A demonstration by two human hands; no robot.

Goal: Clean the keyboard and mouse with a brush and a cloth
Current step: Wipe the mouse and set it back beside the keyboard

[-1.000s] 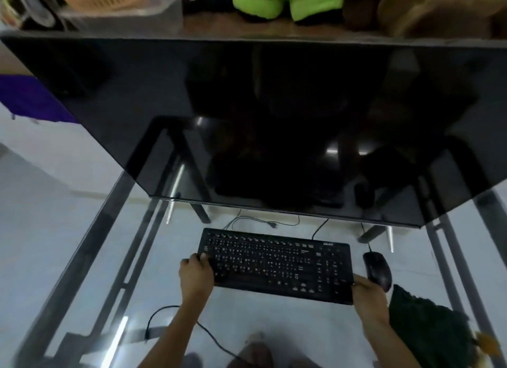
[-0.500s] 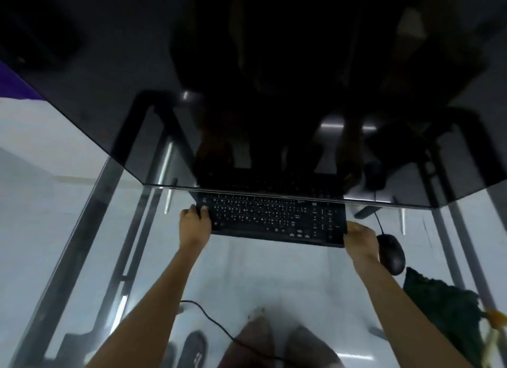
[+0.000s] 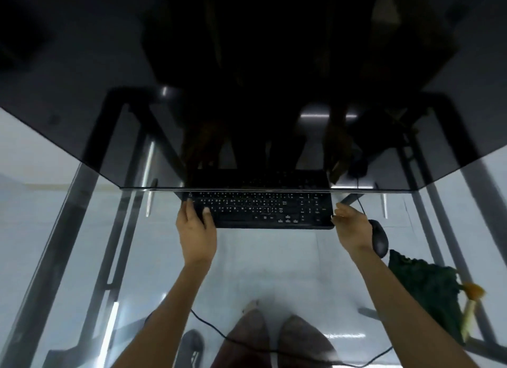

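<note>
the black keyboard [image 3: 260, 209] lies on the glass desk [image 3: 274, 271], its far edge tucked under the big dark screen [image 3: 247, 79]. the left hand [image 3: 196, 231] grips the keyboard's left end, thumb on the keys. the right hand [image 3: 349, 227] is open, fingers loose, touching the right end. the mouse [image 3: 380, 238] sits just beside that hand, with a green cloth [image 3: 428, 288] near it.

1 view only: head cam, above the glass desk [image 3: 82, 230], looking fwd and steeply down, wide-angle. Arms enter from 6 o'clock; keyboard [image 3: 260, 211] mid-frame near 12, dark screen [image 3: 247, 65] fills the top half. Close range, arm's reach. No 2nd view to overlap.
</note>
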